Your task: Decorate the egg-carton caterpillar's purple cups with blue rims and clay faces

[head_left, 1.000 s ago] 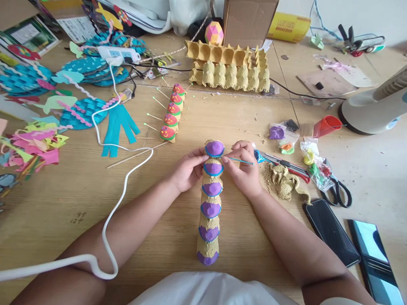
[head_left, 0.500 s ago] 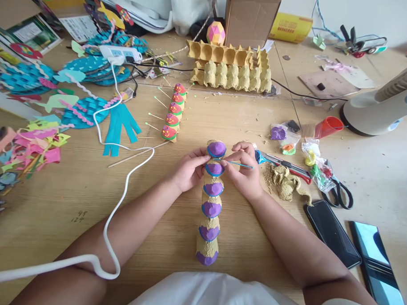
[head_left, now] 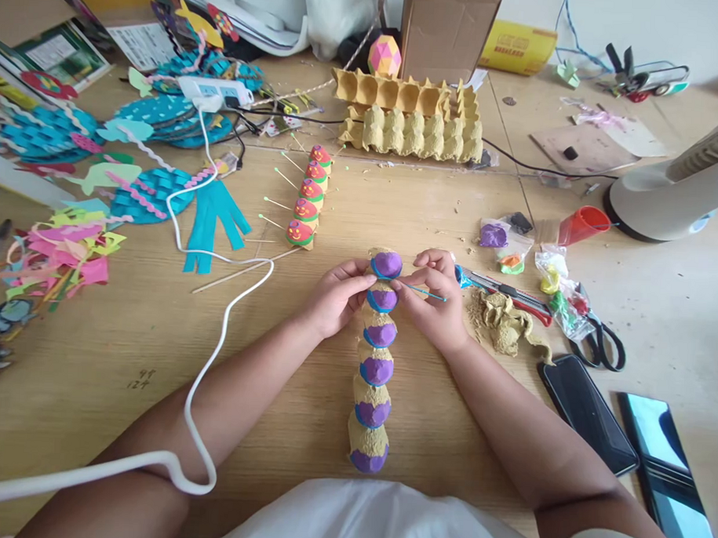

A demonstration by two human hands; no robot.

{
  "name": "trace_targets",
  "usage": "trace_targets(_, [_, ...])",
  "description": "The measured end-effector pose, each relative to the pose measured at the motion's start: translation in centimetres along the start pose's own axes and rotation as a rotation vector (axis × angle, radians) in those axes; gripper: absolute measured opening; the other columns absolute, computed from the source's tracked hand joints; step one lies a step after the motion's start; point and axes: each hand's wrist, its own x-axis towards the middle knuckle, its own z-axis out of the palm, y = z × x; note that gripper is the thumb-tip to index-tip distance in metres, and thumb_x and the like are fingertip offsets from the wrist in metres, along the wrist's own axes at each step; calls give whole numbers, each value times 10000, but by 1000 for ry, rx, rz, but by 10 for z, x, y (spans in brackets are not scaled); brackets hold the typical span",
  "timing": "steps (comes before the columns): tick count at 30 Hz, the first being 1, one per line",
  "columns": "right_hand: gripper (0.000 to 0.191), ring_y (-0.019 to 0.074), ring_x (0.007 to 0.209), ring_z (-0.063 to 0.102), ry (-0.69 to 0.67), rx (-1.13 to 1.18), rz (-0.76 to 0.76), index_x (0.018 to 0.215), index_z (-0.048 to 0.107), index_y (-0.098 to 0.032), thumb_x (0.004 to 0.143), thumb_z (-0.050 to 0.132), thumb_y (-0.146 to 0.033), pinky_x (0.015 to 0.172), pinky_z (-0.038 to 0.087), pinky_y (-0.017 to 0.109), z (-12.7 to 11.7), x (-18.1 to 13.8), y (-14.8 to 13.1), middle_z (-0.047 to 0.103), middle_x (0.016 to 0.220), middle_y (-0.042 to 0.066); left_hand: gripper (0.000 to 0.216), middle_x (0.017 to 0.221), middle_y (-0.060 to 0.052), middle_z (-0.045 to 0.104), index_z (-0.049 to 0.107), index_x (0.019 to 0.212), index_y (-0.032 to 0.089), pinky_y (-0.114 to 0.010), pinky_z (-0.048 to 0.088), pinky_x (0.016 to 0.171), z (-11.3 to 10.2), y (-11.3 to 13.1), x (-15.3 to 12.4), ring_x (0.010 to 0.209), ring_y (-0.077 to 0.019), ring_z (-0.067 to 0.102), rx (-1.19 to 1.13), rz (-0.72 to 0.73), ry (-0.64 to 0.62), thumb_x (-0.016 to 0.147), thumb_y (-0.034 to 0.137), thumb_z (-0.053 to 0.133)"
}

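An egg carton strip (head_left: 371, 395) stands lengthwise in front of me, its bumps capped with purple clay and most edged in blue. My left hand (head_left: 341, 296) pinches the strip's left side near the far end. From the other side, my right hand (head_left: 434, 299) is closed on a thin blue clay strand (head_left: 424, 292), thumb and forefinger against the gap below the farthest bump. The strand's free end sticks out to the right across my fingers. Its inner end is hidden at the fingertips.
A finished red and green carton strip (head_left: 307, 196) with sticks lies beyond my left hand. Egg cartons (head_left: 422, 134) sit at the back. A utility knife (head_left: 505, 288), scissors (head_left: 604, 344), clay lump (head_left: 501, 325) and phone (head_left: 586, 414) are at right; a white cable (head_left: 224, 319) crosses the left.
The blue strand's visible end now points slightly more downward, with its inner part pressed closer to the carton strip. Both hands stay at the far end; the view shifts slightly.
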Motion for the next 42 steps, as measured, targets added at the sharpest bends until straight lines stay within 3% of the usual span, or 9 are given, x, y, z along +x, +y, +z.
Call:
trace_targets(13, [123,250,1069,572,-52,56,10,778,710,-250,868,788,-279,1001,472,488,-6,1,-3,576,1050,57,266,816,-22,794,794,943,162,-215,530,634,-1,-2,2,659,-119,701,-3,35,57,713,256,889])
trace_targets(17, [123,242,1064,582,-55,61,5,779,704,-246,867,788,-265,1006,470,481,-6,2,-3,576,1046,54,276,836,-18,791,818,930,171,-197,511,636,-4,-4,3,683,-106,679,107,91,72,715,318,910])
trace_targets(27, [112,239,1070,590,-99,60,19,790,691,-236,863,775,-242,1002,475,462,-8,4,0,567,1052,50,311,978,-36,820,836,975,212,-265,559,809,-10,-8,5,872,-169,731,294,188,83,754,424,890])
trace_targets(42, [100,239,1034,587,-55,6,-3,798,715,-238,872,780,-249,971,479,464,-5,4,3,572,1025,51,340,1022,-53,821,828,1041,199,-277,554,835,-17,-11,7,931,-193,730,492,312,89,861,486,796])
